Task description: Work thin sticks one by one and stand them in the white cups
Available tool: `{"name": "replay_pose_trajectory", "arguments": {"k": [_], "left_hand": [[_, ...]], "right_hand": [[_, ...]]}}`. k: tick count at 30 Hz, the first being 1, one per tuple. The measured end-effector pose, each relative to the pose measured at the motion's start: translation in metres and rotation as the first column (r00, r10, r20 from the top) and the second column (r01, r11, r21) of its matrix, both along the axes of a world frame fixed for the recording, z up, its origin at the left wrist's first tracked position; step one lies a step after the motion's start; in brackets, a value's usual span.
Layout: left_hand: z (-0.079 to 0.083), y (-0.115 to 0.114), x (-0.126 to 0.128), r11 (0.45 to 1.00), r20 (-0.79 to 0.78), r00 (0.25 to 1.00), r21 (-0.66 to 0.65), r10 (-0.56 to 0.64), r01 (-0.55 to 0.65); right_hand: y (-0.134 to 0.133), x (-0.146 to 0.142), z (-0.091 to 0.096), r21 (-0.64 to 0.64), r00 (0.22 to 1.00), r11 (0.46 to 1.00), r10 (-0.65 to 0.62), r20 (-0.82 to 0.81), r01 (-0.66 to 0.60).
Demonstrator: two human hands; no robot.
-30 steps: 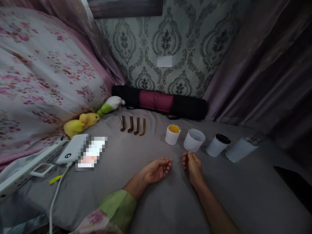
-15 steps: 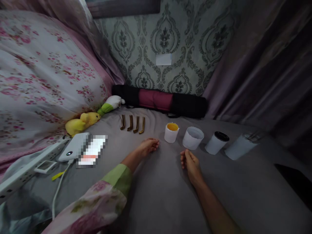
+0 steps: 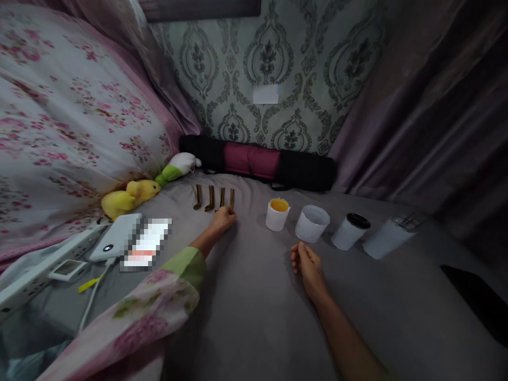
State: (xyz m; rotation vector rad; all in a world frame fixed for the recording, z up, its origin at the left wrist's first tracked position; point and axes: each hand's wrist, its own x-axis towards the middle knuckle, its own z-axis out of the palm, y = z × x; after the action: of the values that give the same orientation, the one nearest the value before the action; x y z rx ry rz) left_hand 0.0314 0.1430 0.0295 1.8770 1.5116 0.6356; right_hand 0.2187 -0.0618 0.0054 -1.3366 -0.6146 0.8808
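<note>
Several thin, brown-gold L-shaped pieces [image 3: 210,199] lie in a row on the grey bed sheet. My left hand [image 3: 223,219] reaches the near ends of the two rightmost pieces and covers them. Its fingers are bent together; whether they grip a piece is hidden. Loosely curled, with nothing visible in it, my right hand [image 3: 307,264] rests just in front of a wide white cup [image 3: 311,226]. To the left of that stands a smaller white cup [image 3: 275,218] with a yellow inside. A white cylinder with a black top [image 3: 347,235] and a taller white container [image 3: 383,242] are on the right.
Behind lies a long black and maroon bag [image 3: 254,160] against the wall. Plush toys [image 3: 130,198], a white power bank [image 3: 117,238] with a cable, a phone-like bright screen [image 3: 146,245] and a power strip [image 3: 59,264] are left. A black flat object [image 3: 476,299] lies right.
My left hand has moved left and slightly away from me, from bare sheet to the near ends of the rightmost L-shaped pieces. My right hand stays in nearly the same place.
</note>
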Motion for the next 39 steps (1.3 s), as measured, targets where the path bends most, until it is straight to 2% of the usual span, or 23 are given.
{"name": "replay_pose_trajectory", "arguments": {"k": [5, 15, 26, 39], "left_hand": [[0.004, 0.011, -0.008, 0.991, -0.154, 0.988, 0.128, -0.024, 0.044], [0.001, 0.02, -0.01, 0.96, -0.33, 0.943, 0.249, -0.039, 0.127], [0.003, 0.018, -0.006, 0.942, -0.433, 0.899, 0.27, -0.063, 0.197], [-0.01, 0.025, -0.004, 0.942, -0.466, 0.882, 0.263, -0.068, 0.211]], "right_hand": [[0.0, -0.001, 0.002, -0.004, 1.0, 1.0, 0.001, -0.01, -0.001], [-0.001, -0.003, 0.003, -0.007, 1.0, 1.0, -0.002, 0.001, 0.002], [-0.001, -0.003, 0.003, -0.015, 1.0, 1.0, -0.017, 0.004, 0.017], [-0.002, -0.003, 0.001, -0.003, 0.999, 1.0, 0.005, 0.033, -0.005]]}}
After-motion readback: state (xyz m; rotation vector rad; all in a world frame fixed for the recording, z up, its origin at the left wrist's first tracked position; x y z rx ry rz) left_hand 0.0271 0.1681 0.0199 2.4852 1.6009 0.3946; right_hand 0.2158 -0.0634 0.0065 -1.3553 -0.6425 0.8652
